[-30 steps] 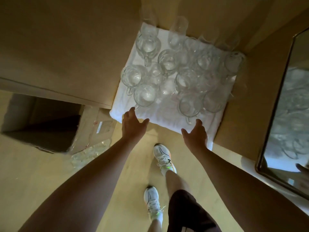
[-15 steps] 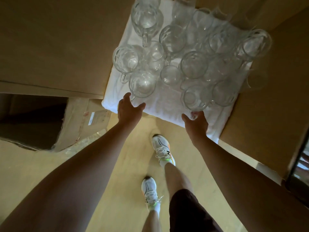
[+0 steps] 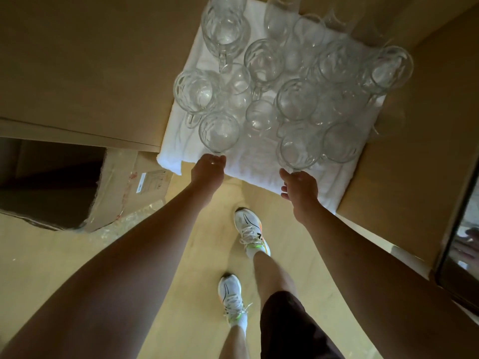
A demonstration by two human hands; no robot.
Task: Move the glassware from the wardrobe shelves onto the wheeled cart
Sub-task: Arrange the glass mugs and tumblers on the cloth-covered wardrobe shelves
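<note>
Head view, looking down. Brown wooden wardrobe panels (image 3: 77, 60) fill the far left and right, framing one shelf. Pale wood floor (image 3: 181, 294) runs across the near half. An open brown cardboard box (image 3: 51, 185) lies on the floor at left, with crumpled clear plastic wrap (image 3: 121, 224) just beside it. A dark-framed mirror (image 3: 464, 237) stands at the right edge.

A white cloth (image 3: 181, 141) covers the shelf. On it stands a close cluster of clear glass handled mugs and tumblers (image 3: 293, 81), many touching.

Left hand (image 3: 208, 172): fingers curled round the handle of the near-left clear glass mug (image 3: 219, 130), at the cloth's near edge. Right hand (image 3: 300, 189): fingers closed on the handle of the near-right clear glass mug (image 3: 298, 149). Both mugs upright, bases on the cloth as far as can be told.

Two white trainers (image 3: 250, 229) on the floor below, between the forearms.
</note>
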